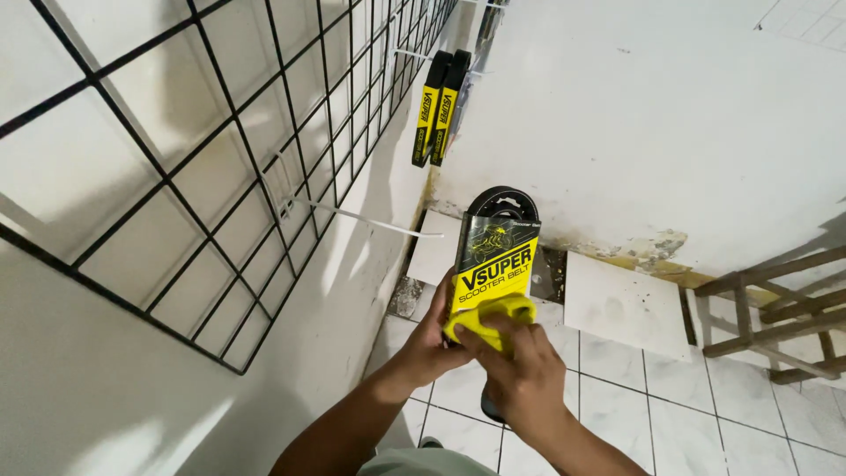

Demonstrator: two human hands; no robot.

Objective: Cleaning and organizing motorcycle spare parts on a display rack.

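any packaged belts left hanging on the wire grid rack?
Yes, two packaged belts in yellow-and-black sleeves hang from a hook on the wire grid rack, above the one in the left hand.

— What carries the goods here?
— A black wire grid fixed to the white wall, with thin white hooks sticking out of it. Two packaged belts in yellow-and-black sleeves hang side by side from an upper hook.
— And below?
— A white tiled floor. A loose white tile leans at the wall's foot, and a wooden frame stands on the right.
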